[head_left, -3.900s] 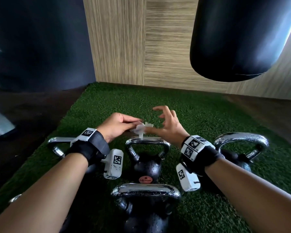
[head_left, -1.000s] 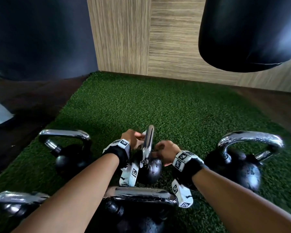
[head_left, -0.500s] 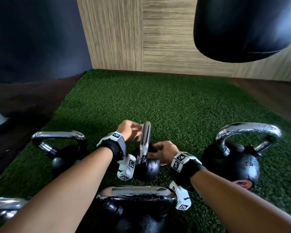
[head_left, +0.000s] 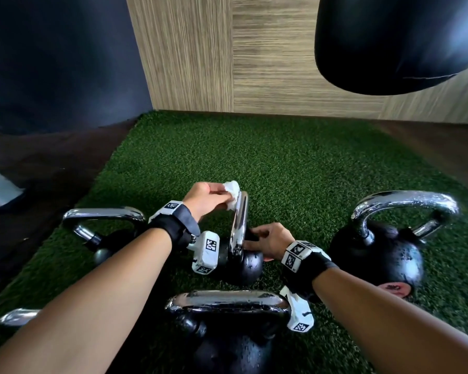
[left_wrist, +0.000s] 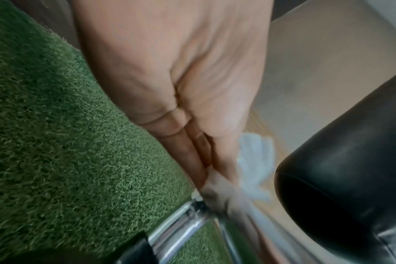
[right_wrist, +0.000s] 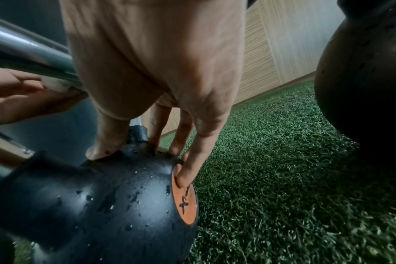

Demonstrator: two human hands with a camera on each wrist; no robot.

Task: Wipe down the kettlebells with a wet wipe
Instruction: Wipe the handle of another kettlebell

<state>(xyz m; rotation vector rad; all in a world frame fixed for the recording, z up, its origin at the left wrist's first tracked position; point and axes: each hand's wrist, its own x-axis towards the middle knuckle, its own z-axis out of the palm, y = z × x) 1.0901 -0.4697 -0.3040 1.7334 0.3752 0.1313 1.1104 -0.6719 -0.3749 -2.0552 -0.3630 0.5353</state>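
A small black kettlebell (head_left: 247, 263) with a chrome handle (head_left: 239, 220) stands in the middle of the green turf, its handle edge-on to me. My left hand (head_left: 206, 198) pinches a crumpled white wet wipe (head_left: 232, 189) against the top of that handle; the wipe (left_wrist: 255, 164) pokes out past the fingers in the left wrist view. My right hand (head_left: 270, 240) steadies the wet black ball (right_wrist: 102, 205), thumb and fingertips (right_wrist: 185, 176) spread over its top, one touching the orange disc (right_wrist: 184, 196).
Other kettlebells stand around: a big one (head_left: 381, 252) at right, one (head_left: 106, 225) at left, one (head_left: 227, 333) nearest me, and a handle (head_left: 16, 317) at the lower left. A black punching bag (head_left: 389, 41) hangs above right. A wood wall backs the turf (head_left: 281, 157).
My left hand has slid with the wipe up along the handle to its far top end. The right hand stays on the ball.
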